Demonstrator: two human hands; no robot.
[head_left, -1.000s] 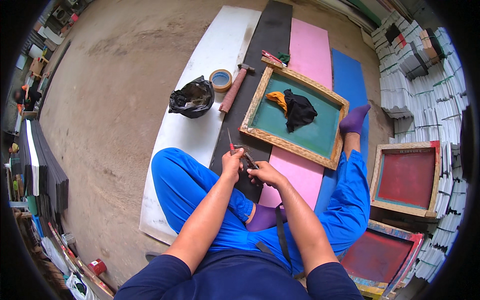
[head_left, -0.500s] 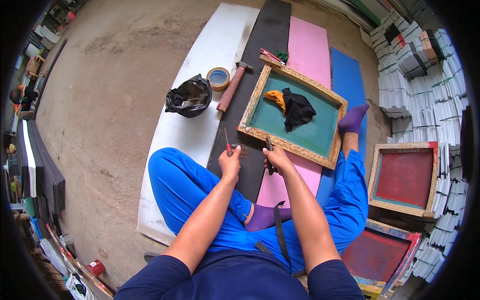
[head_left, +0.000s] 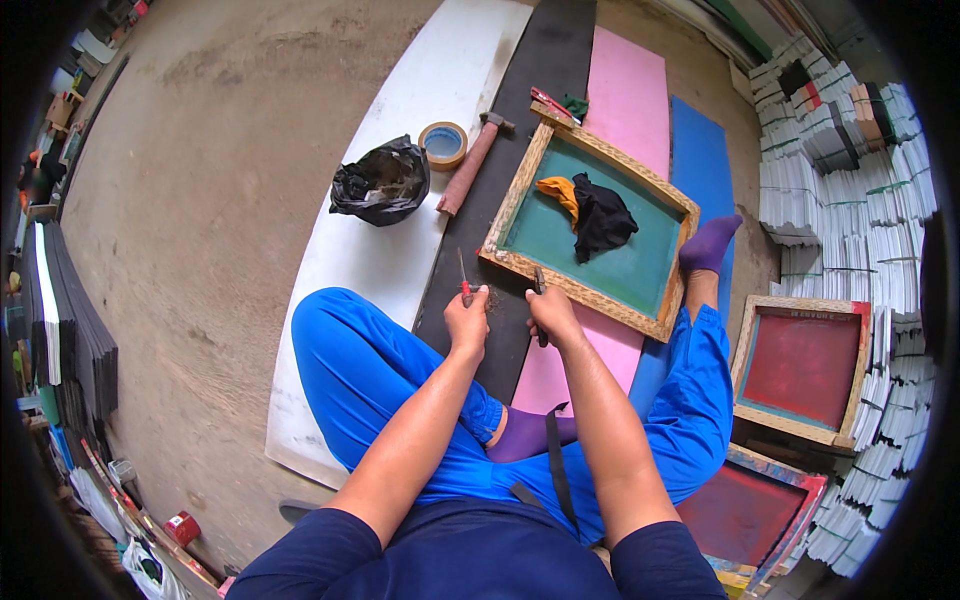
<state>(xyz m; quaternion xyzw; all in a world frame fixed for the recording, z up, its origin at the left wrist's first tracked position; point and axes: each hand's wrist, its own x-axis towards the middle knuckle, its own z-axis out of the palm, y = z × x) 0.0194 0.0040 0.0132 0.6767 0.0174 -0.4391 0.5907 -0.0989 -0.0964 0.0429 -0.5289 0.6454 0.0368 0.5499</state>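
Contact Broken, Both Grips Kept

In the head view, a red-handled pointed tool (head_left: 466,293) was held in the left hand (head_left: 467,320), the fingers closed round its handle and the thin shaft aimed away from the body. A dark pliers-like tool (head_left: 541,284) was gripped in the right hand (head_left: 553,315), its tip seen against the near edge of a wooden frame (head_left: 600,302); whether frame and tip touched, or whether the tool's jaws were parted, could not be told.

The gap between the hands was the fresh change — a second earlier they had been brought close together, the tools meeting between them. By that parting, the handling of one tool with the other seemed to have been paused, though neither had been put down.

Elsewhere little was altered: a black cloth (head_left: 603,222) and an orange cloth (head_left: 562,196) were left on the frame's green mesh (head_left: 640,265), while a hammer (head_left: 468,178), a tape roll (head_left: 443,166) and a black bag (head_left: 380,205) were kept beyond the left hand.
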